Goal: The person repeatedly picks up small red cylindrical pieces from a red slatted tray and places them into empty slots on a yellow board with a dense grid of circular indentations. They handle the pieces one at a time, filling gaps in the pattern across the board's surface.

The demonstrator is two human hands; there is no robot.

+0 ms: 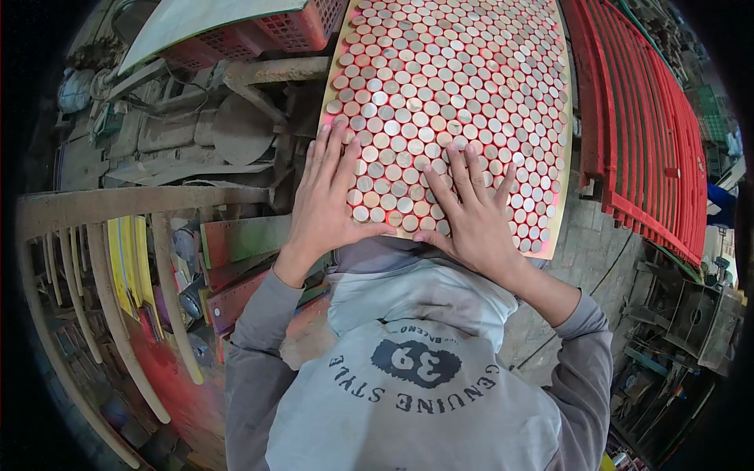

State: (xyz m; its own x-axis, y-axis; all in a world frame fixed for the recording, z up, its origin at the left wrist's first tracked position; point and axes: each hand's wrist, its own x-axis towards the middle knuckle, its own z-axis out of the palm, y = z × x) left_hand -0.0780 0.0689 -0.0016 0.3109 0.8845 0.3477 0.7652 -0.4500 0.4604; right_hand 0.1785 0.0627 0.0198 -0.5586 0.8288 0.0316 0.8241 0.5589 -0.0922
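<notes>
A long board (559, 228) lies in front of me, covered with close-set rows of small pale round discs (440, 86) on a red ground. My left hand (326, 192) rests along the board's left edge, its fingers stretched out and the thumb on the near edge. Spread flat over the discs near the front edge is my right hand (471, 208), fingers apart. The two thumbs come close together at the near edge. Neither hand holds anything. Some discs under my hands are hidden.
A red slatted rack (644, 141) stands right of the board. At the upper left is a red plastic crate (290, 27) with a pale sheet on it. A wooden slatted frame (141, 200) lies at the left. Metal equipment (691, 322) stands at the lower right.
</notes>
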